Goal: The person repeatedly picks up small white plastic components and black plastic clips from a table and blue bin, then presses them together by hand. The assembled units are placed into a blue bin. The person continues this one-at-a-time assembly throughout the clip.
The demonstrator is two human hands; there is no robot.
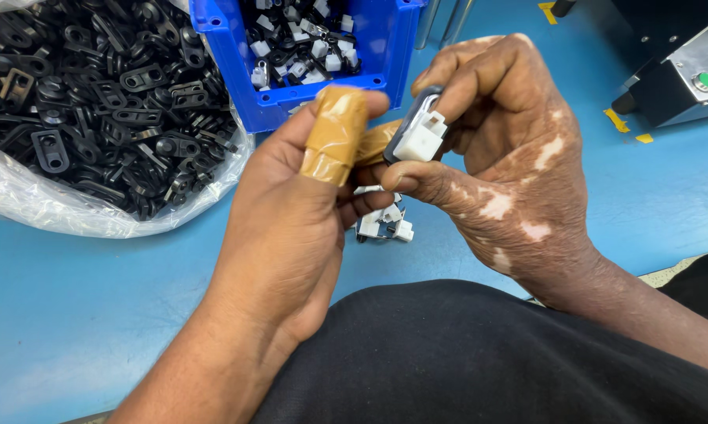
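Note:
My right hand (511,157) pinches a small white plastic clip (421,140) seated in a black bracket (413,110), held between thumb and fingers above the blue table. My left hand (291,212) is raised against it, its thumb wrapped in tan tape (334,135), a second taped fingertip touching the bracket from the left. Under both hands, a few small white and metal parts (385,222) lie on the table.
A clear plastic bag (71,206) full of black brackets lies at the upper left. A blue bin (369,47) of white clips stands behind my hands. A grey machine with a green button (706,80) is at the upper right. Blue table (95,298) below.

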